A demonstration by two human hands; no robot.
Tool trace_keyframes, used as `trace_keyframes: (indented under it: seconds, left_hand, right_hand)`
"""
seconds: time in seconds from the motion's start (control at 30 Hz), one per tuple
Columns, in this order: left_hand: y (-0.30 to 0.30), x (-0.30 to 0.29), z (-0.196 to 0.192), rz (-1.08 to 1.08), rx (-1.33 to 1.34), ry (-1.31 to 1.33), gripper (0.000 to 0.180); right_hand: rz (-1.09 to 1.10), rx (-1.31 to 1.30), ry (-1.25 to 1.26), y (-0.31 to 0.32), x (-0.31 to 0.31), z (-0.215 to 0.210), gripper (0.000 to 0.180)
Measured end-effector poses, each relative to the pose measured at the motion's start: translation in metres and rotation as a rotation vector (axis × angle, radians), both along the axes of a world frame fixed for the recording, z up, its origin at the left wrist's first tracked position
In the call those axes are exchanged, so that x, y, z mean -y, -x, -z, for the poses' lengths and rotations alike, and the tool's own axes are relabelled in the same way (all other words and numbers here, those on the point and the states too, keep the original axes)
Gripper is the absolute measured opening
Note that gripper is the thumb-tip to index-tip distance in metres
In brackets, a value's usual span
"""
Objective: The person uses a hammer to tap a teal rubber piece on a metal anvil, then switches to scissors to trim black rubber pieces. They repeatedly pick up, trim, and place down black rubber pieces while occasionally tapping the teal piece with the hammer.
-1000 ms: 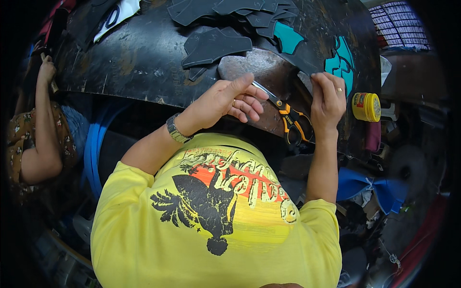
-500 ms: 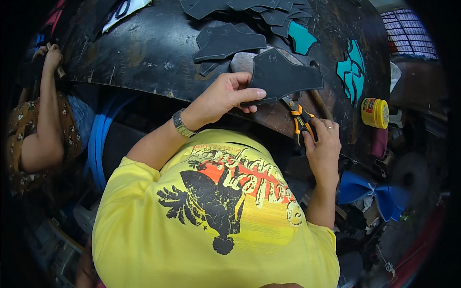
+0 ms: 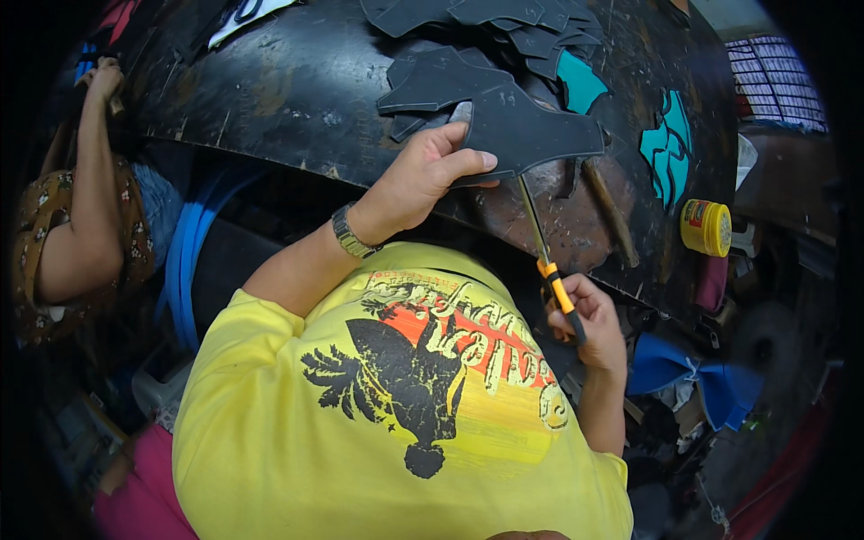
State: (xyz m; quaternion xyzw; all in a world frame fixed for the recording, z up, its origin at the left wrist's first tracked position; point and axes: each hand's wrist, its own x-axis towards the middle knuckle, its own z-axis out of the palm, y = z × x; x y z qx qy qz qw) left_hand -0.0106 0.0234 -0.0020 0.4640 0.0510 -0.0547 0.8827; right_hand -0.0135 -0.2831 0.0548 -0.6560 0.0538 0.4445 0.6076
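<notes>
While the left hand (image 3: pixel 430 176) pinches a dark flat piece (image 3: pixel 533 137) above the bench (image 3: pixel 279 103), near its front edge, the right hand (image 3: pixel 596 326) grips scissors (image 3: pixel 547 269), blades at the piece's lower edge; contact unclear. Looks like lining up a trim. Next move calls for a steady left pinch, blades true to the outline.

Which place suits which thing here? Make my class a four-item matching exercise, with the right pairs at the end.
1. metal scissors with orange-and-black handles
2. flat dark-grey cut-out sheet
3. round yellow tub
4. metal-banded wristwatch

A. near the black table's right edge
B. on the left wrist
C. gripped by the right hand
D. pinched in the left hand

Pairs: 1-C, 2-D, 3-A, 4-B
</notes>
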Motion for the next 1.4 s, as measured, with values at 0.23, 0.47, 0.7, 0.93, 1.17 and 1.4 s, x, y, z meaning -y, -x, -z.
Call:
trace_keyframes:
  seconds: [0.23, 0.47, 0.7, 0.93, 1.17, 1.4]
  left_hand:
    - [-0.001, 0.005, 0.002, 0.0, 0.001, 0.053, 0.033]
    - [0.002, 0.002, -0.004, 0.022, -0.03, 0.073, 0.026]
    - [0.004, 0.001, -0.006, 0.014, -0.029, 0.072, 0.025]
    - [0.003, 0.001, -0.006, 0.014, -0.036, 0.07, 0.024]
    - [0.003, 0.0, -0.007, 0.017, -0.025, 0.056, 0.025]
    - [0.002, -0.001, -0.007, 0.026, -0.03, 0.077, 0.024]
  right_hand:
    - [-0.033, -0.143, -0.243, 0.015, -0.006, 0.015, 0.046]
    - [0.019, -0.138, -0.228, 0.014, -0.014, 0.016, 0.045]
    - [0.054, -0.14, -0.227, 0.014, -0.014, 0.02, 0.041]
    - [0.082, -0.154, -0.243, 0.016, -0.014, 0.024, 0.037]
    - [0.075, -0.151, -0.225, 0.016, -0.015, 0.027, 0.037]
    - [0.064, -0.184, -0.246, 0.016, -0.015, 0.029, 0.038]
